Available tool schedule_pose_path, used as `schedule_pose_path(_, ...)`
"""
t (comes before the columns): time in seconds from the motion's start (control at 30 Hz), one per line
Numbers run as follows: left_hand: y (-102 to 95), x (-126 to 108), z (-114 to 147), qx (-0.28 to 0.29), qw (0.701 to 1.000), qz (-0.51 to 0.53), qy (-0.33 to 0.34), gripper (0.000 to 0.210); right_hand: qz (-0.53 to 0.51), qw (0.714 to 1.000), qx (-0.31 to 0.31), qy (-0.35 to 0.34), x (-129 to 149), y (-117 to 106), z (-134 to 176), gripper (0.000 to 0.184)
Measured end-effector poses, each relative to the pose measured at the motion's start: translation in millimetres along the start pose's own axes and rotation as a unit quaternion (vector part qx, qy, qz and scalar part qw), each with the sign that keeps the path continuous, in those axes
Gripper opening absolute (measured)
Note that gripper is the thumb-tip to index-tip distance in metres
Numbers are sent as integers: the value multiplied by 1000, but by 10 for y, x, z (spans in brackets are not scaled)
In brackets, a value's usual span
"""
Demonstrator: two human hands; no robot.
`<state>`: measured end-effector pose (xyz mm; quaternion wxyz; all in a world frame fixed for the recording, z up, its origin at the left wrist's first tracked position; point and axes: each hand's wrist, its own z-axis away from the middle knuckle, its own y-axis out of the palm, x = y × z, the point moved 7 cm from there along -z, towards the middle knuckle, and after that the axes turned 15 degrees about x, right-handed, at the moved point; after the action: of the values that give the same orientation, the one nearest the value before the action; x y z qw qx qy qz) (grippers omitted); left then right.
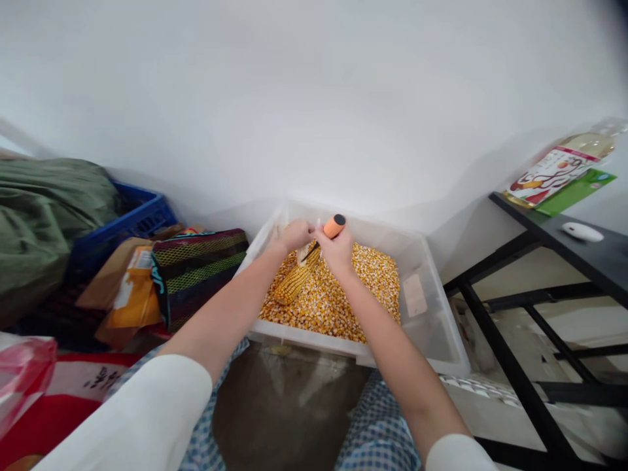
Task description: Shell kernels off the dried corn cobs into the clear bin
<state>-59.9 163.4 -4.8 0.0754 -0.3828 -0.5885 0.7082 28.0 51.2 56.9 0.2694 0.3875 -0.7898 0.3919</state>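
Observation:
A corn cob [295, 282] with yellow kernels slants over loose corn kernels [338, 307] in a translucent plastic bin [432, 294]. Pale husk [303, 254] shows at its upper end. My left hand [296, 235] is closed at that end, fingers curled inward; its exact grip on the cob is partly hidden. Wrapped in my right hand [338, 250] is a screwdriver-like tool, its orange handle [334, 226] capped in black and pointing up. Its dark thin shaft [311, 251] slopes down to the left, against the cob. Both hands nearly touch above the bin.
A black-framed table [589, 242] on the right bears a bottle [554, 171] lying down and a white mouse-like object [582, 231]. Left stand a blue crate [142, 208], a striped mesh bag [203, 265] and red packaging [63, 399]. A white wall [314, 118] rises behind the bin.

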Motion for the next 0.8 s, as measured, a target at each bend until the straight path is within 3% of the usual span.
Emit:
schedule_pose_path(0.13, -14, -90, 46, 26, 996, -78, -15, 25, 1, 1000, 7, -10, 50, 61, -6, 27)
schedule_pose_path(0.53, -8, -111, 49, 16, 995, -103, 10, 33, -10, 1000, -6, -7, 45, 3, -32, 24)
schedule_pose_path(0.8, -12, -88, 52, 32, 996, -78, -13, 28, -7, 1000, 5, -12, 61, 44, -23, 25)
